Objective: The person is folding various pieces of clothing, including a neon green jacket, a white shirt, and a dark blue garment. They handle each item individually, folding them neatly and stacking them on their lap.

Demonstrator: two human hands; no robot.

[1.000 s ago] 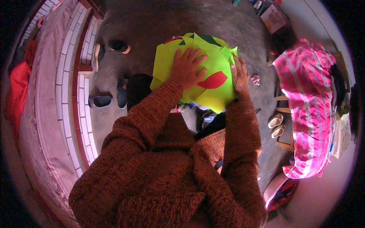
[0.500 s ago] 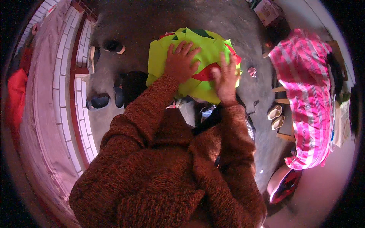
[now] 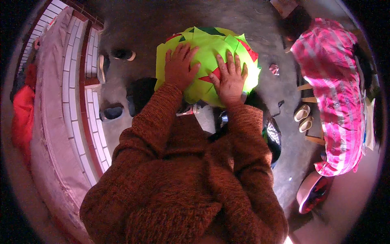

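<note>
In front of me is a bulky rounded heap of bright yellow-green pieces (image 3: 211, 44), sheet-like with pointed corners. Red pieces (image 3: 248, 50) and dark green ones (image 3: 211, 31) show among them. My left hand (image 3: 180, 66) lies flat on the heap's left part, fingers stretched out. On its right part rests my right hand (image 3: 230, 79), palm down with the fingers spread, beside a red patch. Neither hand grips anything. What lies beneath the heap is mostly hidden; a dark, shiny bundle shows below my right forearm.
At left, a cloth-covered ledge (image 3: 48, 105) runs along white tiling. Dark shoes (image 3: 111, 113) stand on the floor nearby. To the right are a pink checked cloth (image 3: 331, 97) over wooden-legged furniture, light slippers (image 3: 302, 113) and a pink basin (image 3: 307, 191).
My left hand has slid left over the heap. The right hand has moved slightly left and down and now lies flatter. The whole view has shifted a little.
</note>
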